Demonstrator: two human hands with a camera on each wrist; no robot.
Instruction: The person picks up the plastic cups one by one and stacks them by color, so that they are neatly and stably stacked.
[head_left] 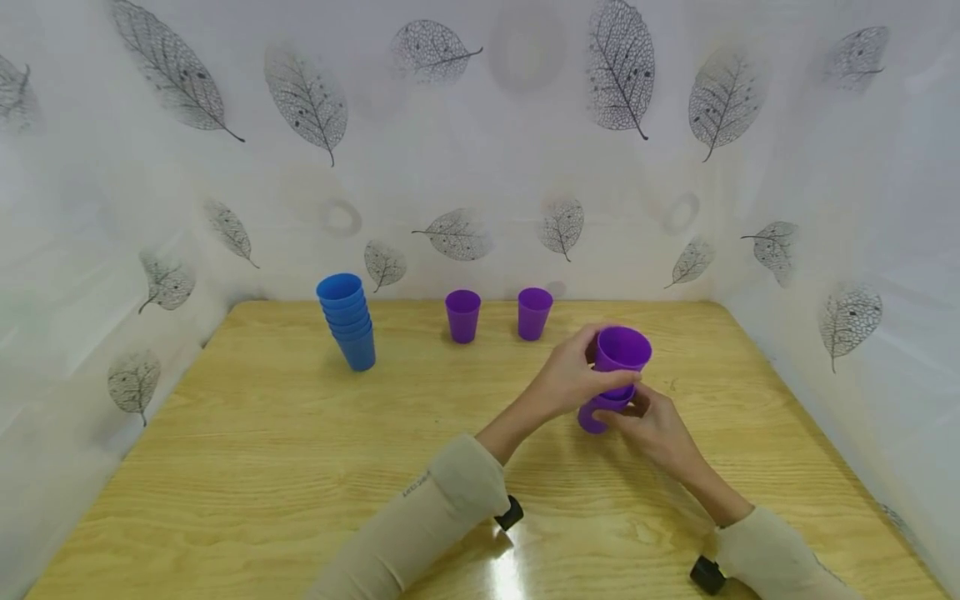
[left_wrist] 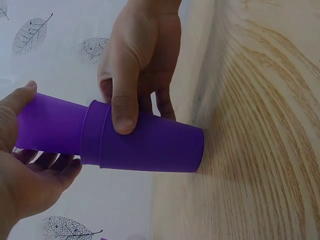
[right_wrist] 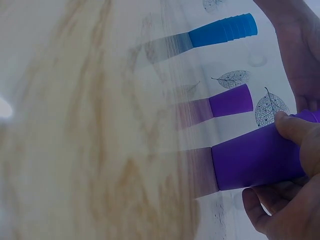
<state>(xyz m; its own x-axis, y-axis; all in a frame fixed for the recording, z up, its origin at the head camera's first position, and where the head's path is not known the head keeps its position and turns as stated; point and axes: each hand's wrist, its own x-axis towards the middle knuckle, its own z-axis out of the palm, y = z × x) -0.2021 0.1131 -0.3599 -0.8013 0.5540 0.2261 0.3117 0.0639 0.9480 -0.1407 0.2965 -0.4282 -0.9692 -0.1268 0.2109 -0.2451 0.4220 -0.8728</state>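
Note:
On the right side of the table, my left hand (head_left: 572, 377) grips an upper purple cup (head_left: 624, 350), thumb on one side and fingers on the other. Its lower part sits inside the lower purple cups (left_wrist: 155, 145); two rims close together show there in the left wrist view. My right hand (head_left: 662, 429) holds these lower cups around the side, thumb across the wall (right_wrist: 260, 155). Their base is down at the wooden tabletop. How deep the upper cup reaches inside is hidden.
Two single purple cups, one (head_left: 462, 318) left of the other (head_left: 534, 315), stand upright near the table's back edge. Further left is a stack of several nested blue cups (head_left: 354, 333). A white leaf-patterned sheet (head_left: 480, 167) rises behind the wooden table (head_left: 300, 467) and along its sides.

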